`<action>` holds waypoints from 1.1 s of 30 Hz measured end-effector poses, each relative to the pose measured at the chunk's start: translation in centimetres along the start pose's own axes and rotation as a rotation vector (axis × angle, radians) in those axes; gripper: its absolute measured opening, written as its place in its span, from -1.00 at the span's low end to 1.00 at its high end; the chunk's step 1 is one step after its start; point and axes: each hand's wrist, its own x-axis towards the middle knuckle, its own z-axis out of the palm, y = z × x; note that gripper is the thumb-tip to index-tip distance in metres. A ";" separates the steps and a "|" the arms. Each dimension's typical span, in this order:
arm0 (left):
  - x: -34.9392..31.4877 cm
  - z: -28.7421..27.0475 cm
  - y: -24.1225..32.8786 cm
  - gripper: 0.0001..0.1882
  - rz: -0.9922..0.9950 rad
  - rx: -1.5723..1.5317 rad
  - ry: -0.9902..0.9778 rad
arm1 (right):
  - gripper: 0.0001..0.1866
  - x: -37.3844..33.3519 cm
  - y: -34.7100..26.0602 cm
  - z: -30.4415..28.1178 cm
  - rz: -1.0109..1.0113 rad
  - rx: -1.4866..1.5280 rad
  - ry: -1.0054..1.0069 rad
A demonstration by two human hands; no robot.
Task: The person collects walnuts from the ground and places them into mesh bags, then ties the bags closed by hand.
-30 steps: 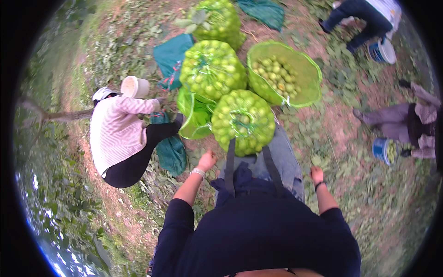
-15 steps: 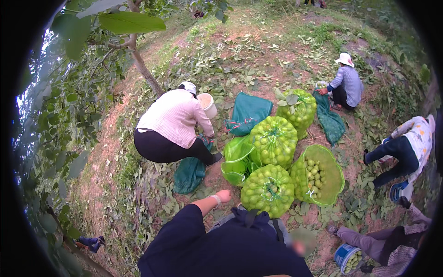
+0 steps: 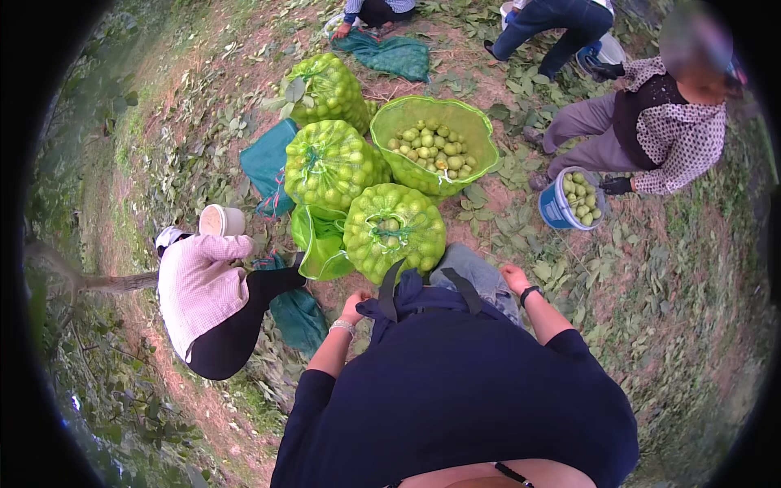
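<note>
My left hand (image 3: pixel 354 307), with a pale bracelet on its wrist, hangs by my waist beside the dark blue cloth tied there. Its fingers look curled, and no object shows in them. On the other side, my right hand (image 3: pixel 514 279) hangs loosely closed and holds nothing I can see; a black band circles its wrist. Just ahead of me stands a full green mesh sack (image 3: pixel 394 232) of round green fruit, drawn together at the top. A slack bright-green mesh bag (image 3: pixel 321 242) lies next to it, nearest my left hand.
More full sacks (image 3: pixel 329 165) and an open mesh sack (image 3: pixel 436 183) of fruit stand beyond. A person in pink (image 3: pixel 203 285) crouches left by a white bucket (image 3: pixel 232 221). At right, another person (image 3: pixel 643 122) holds a blue bucket (image 3: pixel 556 203) of fruit. Leaves litter the ground.
My view has swung right and down, so the sacks sit farther left and up. My right hand has come into view. My left hand has drawn back to my waist. The blue-bucket person now stands upright.
</note>
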 end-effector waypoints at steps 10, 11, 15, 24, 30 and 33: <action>7.1 -2.7 6.8 -0.78 -0.020 -0.267 0.029 | -0.79 1.5 -2.1 -2.7 0.447 0.447 0.097; 7.8 -3.3 8.6 -0.78 -0.010 -0.273 0.059 | -0.76 3.5 -5.2 -3.3 0.482 0.547 0.094; 12.8 -4.4 16.6 -0.69 -0.012 -0.419 0.142 | -0.54 12.5 -12.3 -4.5 0.413 0.468 0.111; 26.5 -7.0 28.3 -0.05 -0.116 -0.115 0.950 | -0.18 27.6 -17.0 -1.5 0.476 0.271 0.303; 31.0 -11.9 34.6 -0.24 0.080 0.636 0.833 | -0.77 30.3 -14.9 -0.3 0.412 0.742 0.531; 35.8 -12.2 35.6 -0.56 0.200 0.699 0.580 | -0.77 32.7 -11.1 0.0 0.524 1.124 0.534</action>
